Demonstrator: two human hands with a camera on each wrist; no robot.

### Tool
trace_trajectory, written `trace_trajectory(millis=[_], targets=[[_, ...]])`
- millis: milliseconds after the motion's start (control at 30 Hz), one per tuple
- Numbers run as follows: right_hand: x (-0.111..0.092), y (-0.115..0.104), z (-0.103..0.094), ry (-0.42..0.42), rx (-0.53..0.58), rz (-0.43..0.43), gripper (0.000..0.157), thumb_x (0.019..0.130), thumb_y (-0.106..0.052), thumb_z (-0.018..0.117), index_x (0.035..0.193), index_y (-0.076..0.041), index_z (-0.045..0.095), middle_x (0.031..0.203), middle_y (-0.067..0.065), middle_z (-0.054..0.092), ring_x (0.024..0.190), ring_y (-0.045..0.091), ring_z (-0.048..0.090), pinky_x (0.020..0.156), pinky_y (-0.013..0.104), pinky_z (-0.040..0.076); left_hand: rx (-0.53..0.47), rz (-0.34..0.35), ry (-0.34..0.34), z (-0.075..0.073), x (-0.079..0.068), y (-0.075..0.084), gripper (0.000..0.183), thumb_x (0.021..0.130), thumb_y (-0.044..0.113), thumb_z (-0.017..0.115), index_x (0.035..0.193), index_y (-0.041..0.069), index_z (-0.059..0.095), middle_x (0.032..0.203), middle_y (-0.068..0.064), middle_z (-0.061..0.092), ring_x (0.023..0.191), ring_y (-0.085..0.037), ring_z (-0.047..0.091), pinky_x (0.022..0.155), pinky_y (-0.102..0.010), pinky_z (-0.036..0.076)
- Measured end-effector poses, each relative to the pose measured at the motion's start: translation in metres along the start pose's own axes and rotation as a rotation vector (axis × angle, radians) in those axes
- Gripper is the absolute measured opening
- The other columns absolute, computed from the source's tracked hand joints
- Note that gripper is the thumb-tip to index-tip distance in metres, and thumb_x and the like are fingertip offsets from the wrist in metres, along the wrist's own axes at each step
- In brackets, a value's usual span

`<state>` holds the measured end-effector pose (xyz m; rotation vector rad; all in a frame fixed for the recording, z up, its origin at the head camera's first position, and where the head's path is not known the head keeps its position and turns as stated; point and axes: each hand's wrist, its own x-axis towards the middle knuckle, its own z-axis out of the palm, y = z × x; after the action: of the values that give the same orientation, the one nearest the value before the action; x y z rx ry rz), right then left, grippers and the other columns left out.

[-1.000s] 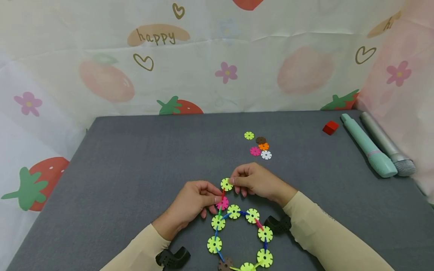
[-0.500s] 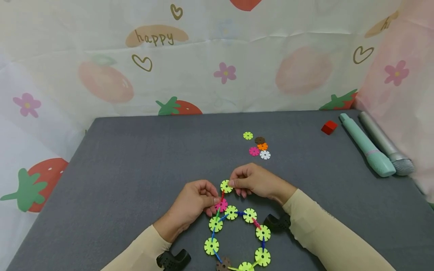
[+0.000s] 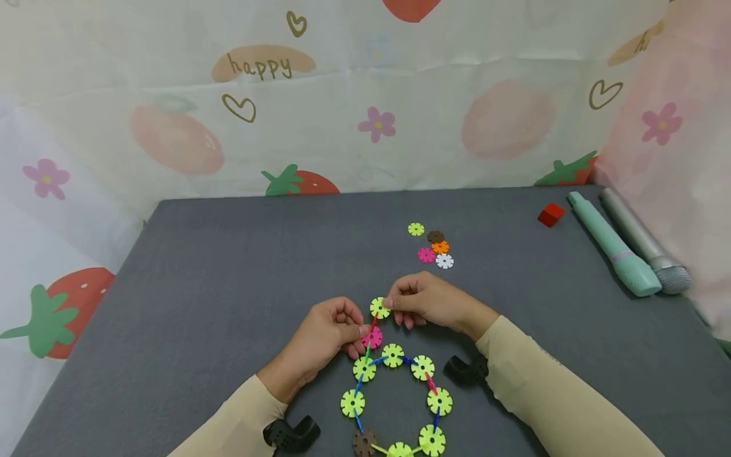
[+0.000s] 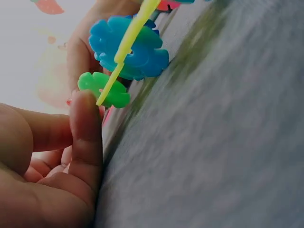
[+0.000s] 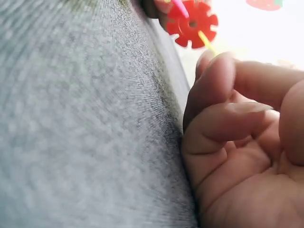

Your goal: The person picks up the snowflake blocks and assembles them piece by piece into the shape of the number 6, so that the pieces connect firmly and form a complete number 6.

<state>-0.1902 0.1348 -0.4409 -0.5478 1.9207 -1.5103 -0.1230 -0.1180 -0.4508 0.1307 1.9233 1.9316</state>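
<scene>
In the head view my left hand [image 3: 322, 333] pinches a pink notched disc [image 3: 374, 338] between thumb and finger. My right hand [image 3: 431, 301] pinches the right edge of a yellow-green notched disc [image 3: 379, 307] just beyond it. A short red stick [image 3: 374, 322] links these two discs. From the pink disc a green stick [image 3: 368, 350] runs to a ring of yellow-green discs [image 3: 422, 367] joined by coloured sticks, with one brown disc [image 3: 363, 442] at its near left. The ring's near end is cut off by the frame. Wrist views show the chain's discs [image 4: 128, 50] edge-on beyond my left thumb.
Several loose discs [image 3: 440, 247] lie farther back on the grey table [image 3: 257, 254]. At the back right are a red cube [image 3: 551, 214], a mint-green microphone [image 3: 617, 247] and a silver microphone [image 3: 648, 244]. A printed cloth [image 3: 342, 82] hangs behind the table.
The ring's near part has swung left, and its left discs have moved slightly away from me. Both hands keep their pinches, shifting a little away with the pink and upper yellow-green discs.
</scene>
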Motion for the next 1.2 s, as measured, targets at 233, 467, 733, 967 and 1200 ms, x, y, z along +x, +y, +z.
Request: trace_trajectory(millis=[233,467,733,967,1200], targets=[[-0.007,0.006,-0.018,0.259,-0.025,-0.073,0.029,0.113,-0.027,0.065,0.120,0.001,0.072,0.100,0.016,0.070,0.084,0.031,0.065,0.071,0.036,0.053,-0.021,-0.020,0.037,-0.009,0.002,0.001,0.019,0.101,-0.006,0.071,0.114,-0.010,0.057,0.091,-0.018,0.073,0.073,-0.023,0.074,0.069,-0.037,0.064],[-0.021,0.007,-0.052,0.504,0.033,-0.167,0.040,0.112,-0.027,0.067,0.130,0.008,0.064,0.108,0.021,0.066,0.090,0.032,0.064,0.077,0.038,0.054,0.054,-0.075,-0.018,-0.018,-0.001,0.007,0.018,0.101,0.000,0.073,0.112,-0.009,0.062,0.091,-0.016,0.076,0.071,-0.022,0.074,0.064,-0.035,0.063],[-0.031,0.020,-0.080,0.683,-0.139,-0.180,0.043,0.112,-0.032,0.067,0.137,0.003,0.063,0.125,0.019,0.066,0.107,0.032,0.063,0.084,0.034,0.054,0.191,-0.111,0.032,-0.021,-0.003,0.012,0.012,0.107,0.008,0.070,0.109,-0.004,0.071,0.082,-0.014,0.071,0.056,-0.019,0.066,0.050,-0.032,0.056],[-0.028,0.032,-0.089,0.640,-0.256,-0.136,0.044,0.109,-0.028,0.073,0.141,0.001,0.063,0.126,0.016,0.065,0.107,0.031,0.061,0.084,0.034,0.054,0.114,0.004,0.170,-0.021,0.000,0.008,0.018,0.110,0.007,0.065,0.122,-0.006,0.069,0.102,-0.016,0.077,0.066,-0.023,0.072,0.057,-0.034,0.061],[-0.025,0.030,-0.089,0.572,-0.473,-0.026,0.044,0.100,-0.021,0.084,0.134,0.002,0.069,0.128,0.018,0.059,0.111,0.033,0.057,0.095,0.048,0.046,0.073,0.039,0.181,-0.022,0.005,0.004,0.027,0.108,0.007,0.068,0.132,-0.006,0.070,0.105,-0.016,0.078,0.067,-0.020,0.069,0.054,-0.029,0.057]])
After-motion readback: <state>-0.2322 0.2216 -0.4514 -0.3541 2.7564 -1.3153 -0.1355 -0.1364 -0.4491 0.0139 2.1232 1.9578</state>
